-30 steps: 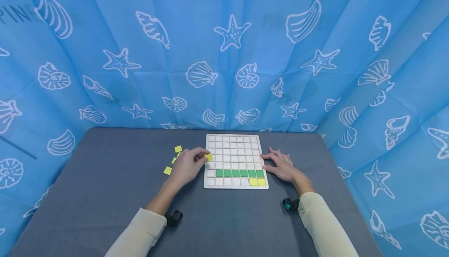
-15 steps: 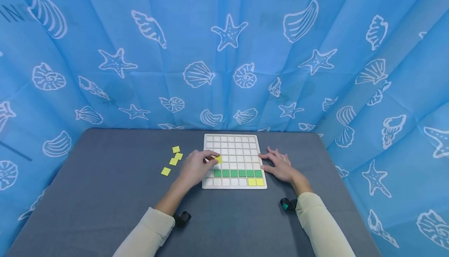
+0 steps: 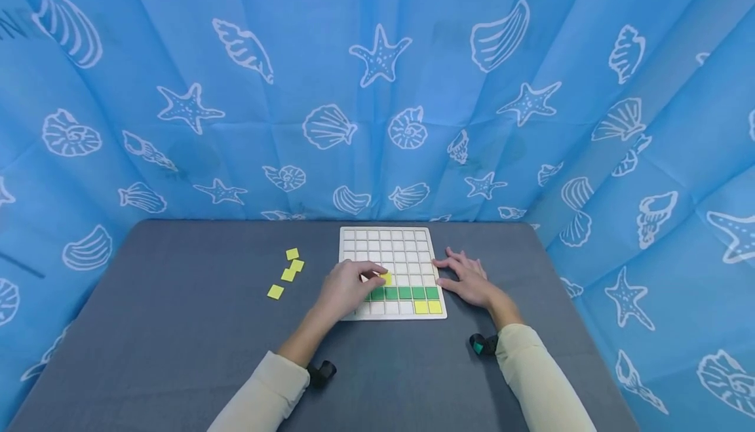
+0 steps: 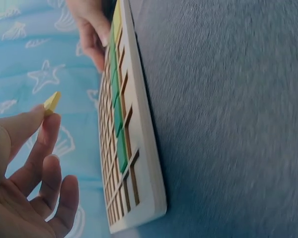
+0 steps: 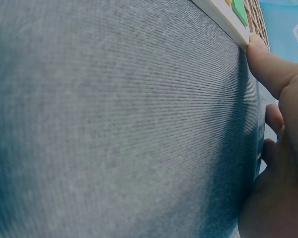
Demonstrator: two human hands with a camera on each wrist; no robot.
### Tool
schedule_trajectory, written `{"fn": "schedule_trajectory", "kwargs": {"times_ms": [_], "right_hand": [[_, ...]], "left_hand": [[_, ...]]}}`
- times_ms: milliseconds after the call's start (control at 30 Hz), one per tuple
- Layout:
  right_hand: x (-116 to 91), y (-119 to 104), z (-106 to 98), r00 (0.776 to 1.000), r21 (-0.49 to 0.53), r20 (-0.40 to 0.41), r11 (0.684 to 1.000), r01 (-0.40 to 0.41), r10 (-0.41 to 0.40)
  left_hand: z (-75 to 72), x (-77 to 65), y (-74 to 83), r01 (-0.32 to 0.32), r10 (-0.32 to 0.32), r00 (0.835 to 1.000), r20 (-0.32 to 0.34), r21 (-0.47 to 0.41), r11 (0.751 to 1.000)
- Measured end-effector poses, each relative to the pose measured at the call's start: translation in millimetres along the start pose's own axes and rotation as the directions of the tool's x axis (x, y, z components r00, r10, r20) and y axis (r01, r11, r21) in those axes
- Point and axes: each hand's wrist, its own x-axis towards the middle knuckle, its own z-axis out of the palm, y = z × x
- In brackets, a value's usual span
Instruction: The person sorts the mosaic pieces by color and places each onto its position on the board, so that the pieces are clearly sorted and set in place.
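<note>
A white grid board (image 3: pixel 383 236) with square cells lies on the table. Green tiles (image 3: pixel 404 293) fill much of its second row from the front, and two yellow tiles (image 3: pixel 428 307) sit at the front right corner. My left hand (image 3: pixel 348 288) pinches a yellow square tile (image 4: pixel 51 103) between thumb and index finger, raised above the board, its other fingers loosely bent. My right hand (image 3: pixel 468 280) rests at the board's right edge with thumb and fingers spread; in the right wrist view the thumb (image 5: pixel 260 54) touches the rim.
Several loose yellow tiles (image 3: pixel 288 274) lie on the dark grey table (image 3: pixel 194 327) left of the board. A blue curtain (image 3: pixel 377 157) with white seashell prints hangs behind the table and along both sides.
My left hand has carried the yellow tile rightward from the board's left edge and slightly toward the front, over the middle cells. The right hand stays at the edge; the view has shifted slightly.
</note>
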Motion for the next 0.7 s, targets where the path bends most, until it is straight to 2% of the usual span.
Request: {"fn": "schedule_trajectory", "kwargs": {"times_ms": [167,400,700], "right_hand": [[2,-5,0,1.0,-0.009,-0.008,1.0,-0.008,0.008],[1,-5,0,1.0,-0.01,-0.003,1.0,-0.003,0.003],[1,-4,1,0.999,-0.02,-0.003,0.999,-0.041,0.041]], "left_hand": [[8.3,0.2,4.0,-0.006,0.006,1.0,0.021,0.019,1.0],[22.2,-2.1,9.9,-0.072,0.06,0.995,0.085,0.148,0.986],[38.1,-1.9,15.8,-0.104,0.082,0.987,0.141,0.152,0.983]]}}
